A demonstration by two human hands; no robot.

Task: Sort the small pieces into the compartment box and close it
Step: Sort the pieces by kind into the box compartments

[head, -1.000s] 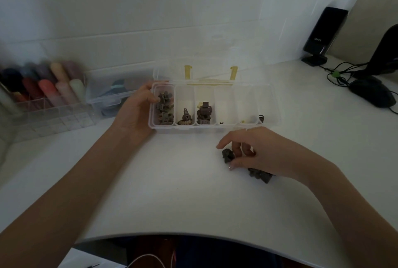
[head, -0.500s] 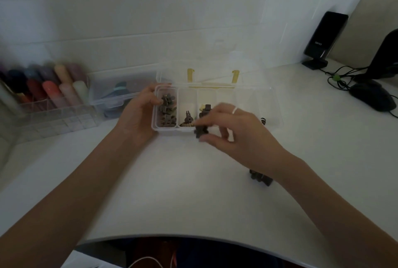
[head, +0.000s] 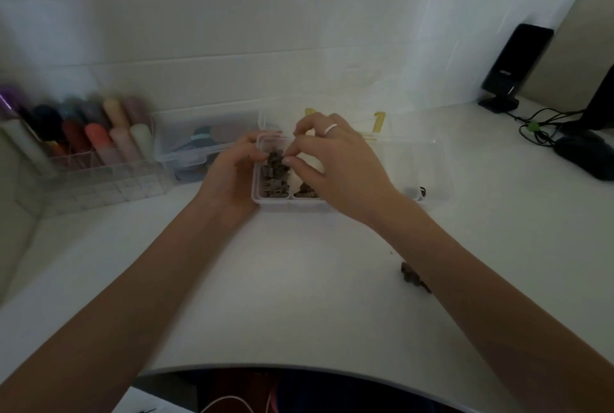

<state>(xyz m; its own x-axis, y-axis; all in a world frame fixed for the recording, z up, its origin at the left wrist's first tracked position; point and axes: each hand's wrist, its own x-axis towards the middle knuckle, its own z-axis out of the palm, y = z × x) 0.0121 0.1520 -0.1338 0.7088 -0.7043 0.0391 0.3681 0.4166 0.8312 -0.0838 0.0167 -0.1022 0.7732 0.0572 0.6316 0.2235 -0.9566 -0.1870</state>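
A clear compartment box [head: 435,163] lies open on the white desk, its lid [head: 378,120] with yellow latches tipped back. Dark small pieces [head: 274,180] fill the leftmost compartment, and a few more sit in the second one. My left hand [head: 229,176] grips the box's left end. Reaching across the box, my right hand [head: 335,166] pinches a small dark piece [head: 275,157] between thumb and forefinger over the leftmost compartment. It hides the middle compartments. A few loose dark pieces [head: 413,278] lie on the desk beside my right forearm.
A clear rack of coloured bottles [head: 93,143] and another clear lidded box [head: 199,143] stand to the left by the wall. At the far right are a black speaker [head: 513,67], cables [head: 538,127] and a dark mouse [head: 584,157]. The desk's curved front edge is near me.
My right hand picked a dark piece from the loose pile, carried it up and left, and now holds it over the leftmost compartment. My left hand stayed on the box.
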